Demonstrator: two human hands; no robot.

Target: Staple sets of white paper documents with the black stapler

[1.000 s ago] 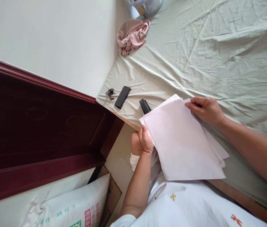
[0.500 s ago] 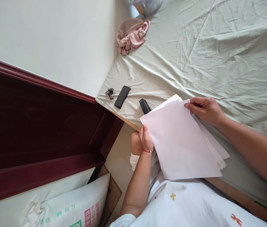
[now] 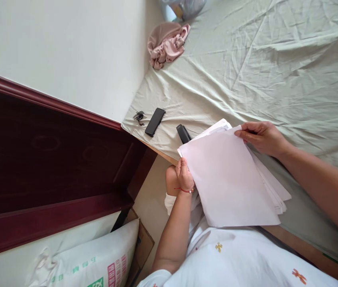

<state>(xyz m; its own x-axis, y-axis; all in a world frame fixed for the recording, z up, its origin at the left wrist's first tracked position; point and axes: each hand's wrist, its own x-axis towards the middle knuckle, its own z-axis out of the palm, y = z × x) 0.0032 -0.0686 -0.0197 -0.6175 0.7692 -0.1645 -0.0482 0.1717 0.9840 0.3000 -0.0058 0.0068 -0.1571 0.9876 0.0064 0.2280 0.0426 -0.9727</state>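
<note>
A stack of white paper sheets (image 3: 228, 179) is held over the edge of a bed. My left hand (image 3: 184, 175), with a red string at the wrist, grips the stack's near left edge. My right hand (image 3: 261, 137) pinches the far corner of the top sheet, thumb on top. More sheets fan out beneath the top one on the right side. A black stapler (image 3: 183, 133) lies on the bed just beyond the stack's far left corner, partly hidden by the paper.
A pale green sheet covers the bed (image 3: 276, 67). On it lie a black phone (image 3: 155, 122), small keys (image 3: 139, 116) and crumpled pink cloth (image 3: 167, 44). A dark red wooden panel (image 3: 52, 159) stands left; a printed white sack (image 3: 97, 259) sits below it.
The top sheet has been squared a little over the stack; both hands keep their grip and have barely moved.
</note>
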